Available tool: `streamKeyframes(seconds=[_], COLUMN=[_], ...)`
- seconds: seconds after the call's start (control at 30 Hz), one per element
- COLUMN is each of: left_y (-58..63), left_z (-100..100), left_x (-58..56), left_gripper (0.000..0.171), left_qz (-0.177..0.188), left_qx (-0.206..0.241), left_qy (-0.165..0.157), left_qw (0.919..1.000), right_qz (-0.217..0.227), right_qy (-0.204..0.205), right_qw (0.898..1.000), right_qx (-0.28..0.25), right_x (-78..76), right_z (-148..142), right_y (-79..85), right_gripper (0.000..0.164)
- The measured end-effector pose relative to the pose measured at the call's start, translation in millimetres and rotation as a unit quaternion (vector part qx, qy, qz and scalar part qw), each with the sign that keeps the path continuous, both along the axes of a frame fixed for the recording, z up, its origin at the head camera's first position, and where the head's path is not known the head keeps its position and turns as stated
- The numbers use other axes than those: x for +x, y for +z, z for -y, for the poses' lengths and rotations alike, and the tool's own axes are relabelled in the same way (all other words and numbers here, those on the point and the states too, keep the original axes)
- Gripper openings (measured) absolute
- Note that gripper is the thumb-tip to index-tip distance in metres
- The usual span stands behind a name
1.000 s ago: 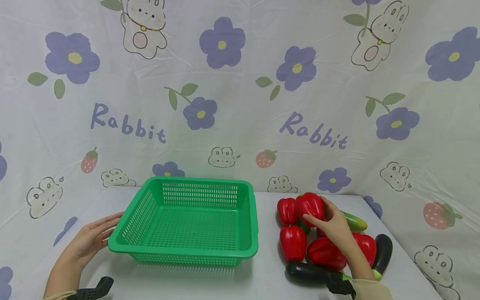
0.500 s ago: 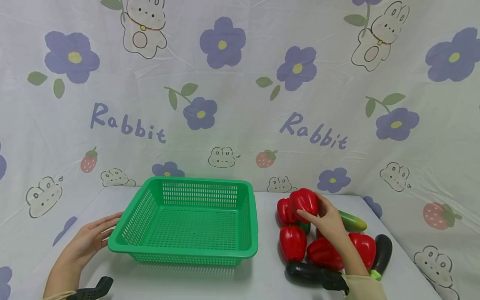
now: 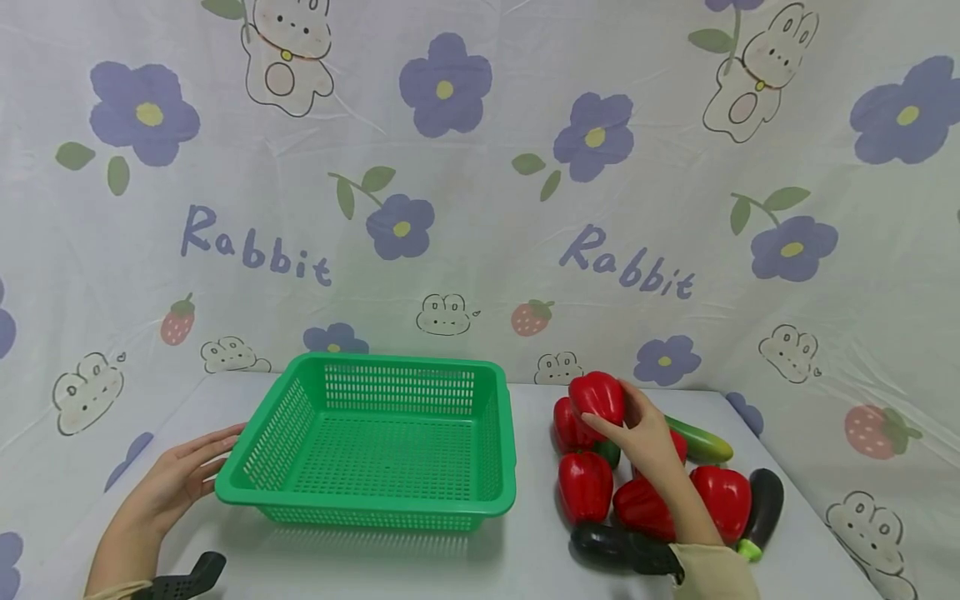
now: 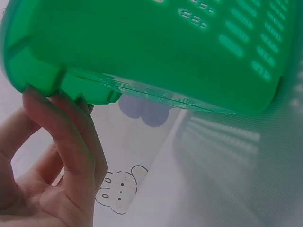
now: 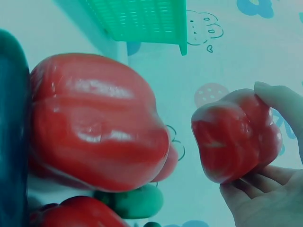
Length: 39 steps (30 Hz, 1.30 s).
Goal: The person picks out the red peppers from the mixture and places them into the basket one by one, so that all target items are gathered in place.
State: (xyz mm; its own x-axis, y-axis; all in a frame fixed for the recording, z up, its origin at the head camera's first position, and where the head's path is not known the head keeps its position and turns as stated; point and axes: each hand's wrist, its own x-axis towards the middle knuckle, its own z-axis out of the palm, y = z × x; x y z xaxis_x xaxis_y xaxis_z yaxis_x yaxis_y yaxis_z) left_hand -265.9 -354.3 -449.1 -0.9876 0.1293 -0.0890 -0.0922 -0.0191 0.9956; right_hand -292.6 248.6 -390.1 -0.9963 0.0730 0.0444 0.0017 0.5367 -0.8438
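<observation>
My right hand grips a red bell pepper between thumb and fingers, lifted above the other vegetables. In the right wrist view, the thumb lies on one side of this pepper and the fingers on the other. My left hand is at the left side of a green plastic basket. Its fingertips meet the underside of the basket's rim in the left wrist view, the fingers loosely bent. Nothing lies in the basket.
Around my right forearm lie several more red bell peppers, a green cucumber, and two dark eggplants, one in front and one at the right. A patterned cloth hangs behind the white table.
My right hand has carried the bell pepper a little left and up, away from the pile. More of the peppers and the cucumber now shows. My left hand and the basket stay put.
</observation>
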Motion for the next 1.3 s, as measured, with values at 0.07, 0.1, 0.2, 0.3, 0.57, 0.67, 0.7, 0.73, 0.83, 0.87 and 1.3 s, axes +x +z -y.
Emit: streamKeyframes(seconds=[0.07,0.1,0.2,0.3,0.57,0.67,0.7,0.73,0.83,0.87,1.3], left_y=[0.3,0.6,0.3,-0.2,-1.6,-1.9,-1.9,-1.9,-1.7,-1.6,-0.5], left_z=[0,0,0,1,1,1,1,1,0,0,0], left_x=[0.0,0.1,0.1,0.4,1.1,1.3,1.2,1.2,1.2,1.1,1.6], left_gripper=[0.026,0.025,0.025,0.025,0.025,0.025,0.025,0.025,0.025,0.025,0.026], left_qz=[0.002,0.001,0.004,0.006,0.002,0.003,0.003,0.004,0.006,0.005,0.001], left_qx=[-0.004,-0.006,-0.006,-0.003,-0.001,0.002,0.003,0.003,0.004,0.002,-0.001], left_qy=[0.003,0.003,0.004,0.004,0.000,0.001,0.002,0.002,0.005,0.003,0.004], left_qw=[1.0000,1.0000,1.0000,1.0000,1.0000,1.0000,1.0000,1.0000,1.0000,1.0000,1.0000], right_qz=[-0.001,-0.002,-0.004,-0.007,-0.012,-0.010,-0.010,-0.011,-0.018,-0.021,-0.044], right_qy=[0.001,0.001,0.001,0.002,0.005,0.004,0.004,0.004,0.005,0.006,0.016], right_qw=[1.000,1.000,1.000,1.000,1.000,1.000,1.000,1.000,1.000,1.000,0.999], right_qx=[-0.001,-0.003,-0.004,-0.005,0.000,-0.002,-0.002,-0.003,-0.007,-0.009,-0.022], right_x=[0.5,0.8,1.3,0.9,-1.3,-1.6,-1.6,-1.7,-2.3,-2.4,-8.0], right_z=[2,3,6,9,16,20,21,22,27,29,48], right_y=[0.8,1.2,2.4,2.9,3.4,4.8,5.4,5.8,7.5,8.0,10.6], right_gripper=[0.101,0.101,0.100,0.099,0.097,0.098,0.098,0.097,0.096,0.095,0.091])
